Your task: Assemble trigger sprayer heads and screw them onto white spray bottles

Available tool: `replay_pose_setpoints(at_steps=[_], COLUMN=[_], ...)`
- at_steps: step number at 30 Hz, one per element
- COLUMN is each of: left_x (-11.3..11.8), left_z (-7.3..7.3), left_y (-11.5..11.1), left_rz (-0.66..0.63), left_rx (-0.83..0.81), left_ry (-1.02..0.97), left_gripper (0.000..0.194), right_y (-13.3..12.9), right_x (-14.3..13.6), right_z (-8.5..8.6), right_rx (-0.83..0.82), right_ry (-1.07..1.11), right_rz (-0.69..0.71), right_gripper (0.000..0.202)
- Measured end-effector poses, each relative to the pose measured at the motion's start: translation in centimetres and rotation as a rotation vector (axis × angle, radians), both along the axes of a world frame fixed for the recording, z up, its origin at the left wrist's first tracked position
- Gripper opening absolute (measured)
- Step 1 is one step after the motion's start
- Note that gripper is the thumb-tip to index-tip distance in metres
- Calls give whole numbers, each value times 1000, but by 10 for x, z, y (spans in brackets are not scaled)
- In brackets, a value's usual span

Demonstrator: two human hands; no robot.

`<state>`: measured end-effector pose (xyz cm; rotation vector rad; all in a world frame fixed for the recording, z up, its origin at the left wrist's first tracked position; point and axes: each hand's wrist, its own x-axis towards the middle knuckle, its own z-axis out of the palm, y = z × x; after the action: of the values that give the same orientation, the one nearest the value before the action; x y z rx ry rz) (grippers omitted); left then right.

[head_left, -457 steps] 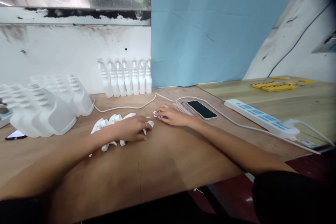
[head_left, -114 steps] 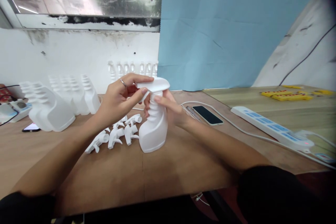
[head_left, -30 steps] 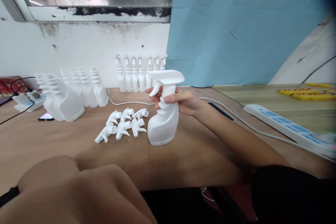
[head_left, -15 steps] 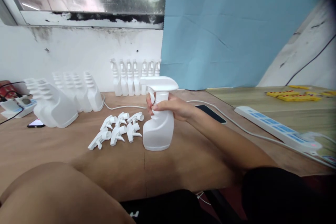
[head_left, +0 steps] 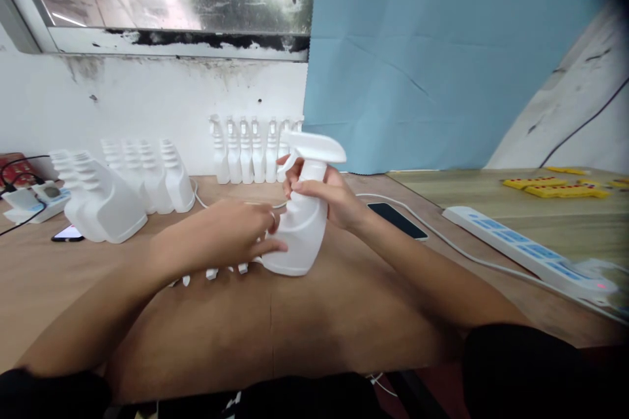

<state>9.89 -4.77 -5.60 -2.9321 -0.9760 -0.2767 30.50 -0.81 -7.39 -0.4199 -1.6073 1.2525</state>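
1. Right grip [head_left: 341,201] clamped on neck of white bottle [head_left: 299,239], over desk [head_left: 196,347], tilted. Left grip [head_left: 240,229] fingers apart at its lower side; contact unclear.
2. Done, I judge: back row [head_left: 246,160] capped; held one has sprayer head [head_left: 314,146], tightness unclear.
3. Left: headless bottles [head_left: 118,213], loose heads [head_left: 211,273] part-hidden.
4. Smooth plastic, ribbed necks, curved shoulders.

Left fingers [head_left: 270,247] now at the spray bottle [head_left: 296,236], newly tilted

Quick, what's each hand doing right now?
Left hand: partly open, beside the spray bottle; can't tell if it's touching.
Right hand: closed around the spray bottle's neck.
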Motion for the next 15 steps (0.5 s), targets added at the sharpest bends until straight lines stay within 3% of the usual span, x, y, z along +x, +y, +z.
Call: replay_pose_setpoints(at_steps=[3, 6, 8, 11, 13, 15], left_x=[8, 16, 15, 0, -15, -31], left_z=[3, 1, 5, 17, 25, 30], left_y=[26, 32, 30, 36, 49, 68], left_rz=[40, -2, 20, 156, 302, 474], left_rx=[4, -75, -95, -13, 139, 291], left_ry=[-153, -217, -206, -259, -378, -525], left_gripper=[49, 44, 36, 35, 38, 40], right_y=[2, 3, 1, -13, -36, -67], right_x=[1, 7, 15, 31, 37, 36], right_z=[4, 8, 12, 16, 13, 3], right_rx=[111, 196, 238, 261, 247, 257], right_ry=[99, 39, -142, -611, -963, -1078], right_rz=[-101, -213, -345, -498, -337, -47], right_gripper=[32, 33, 38, 38, 34, 31])
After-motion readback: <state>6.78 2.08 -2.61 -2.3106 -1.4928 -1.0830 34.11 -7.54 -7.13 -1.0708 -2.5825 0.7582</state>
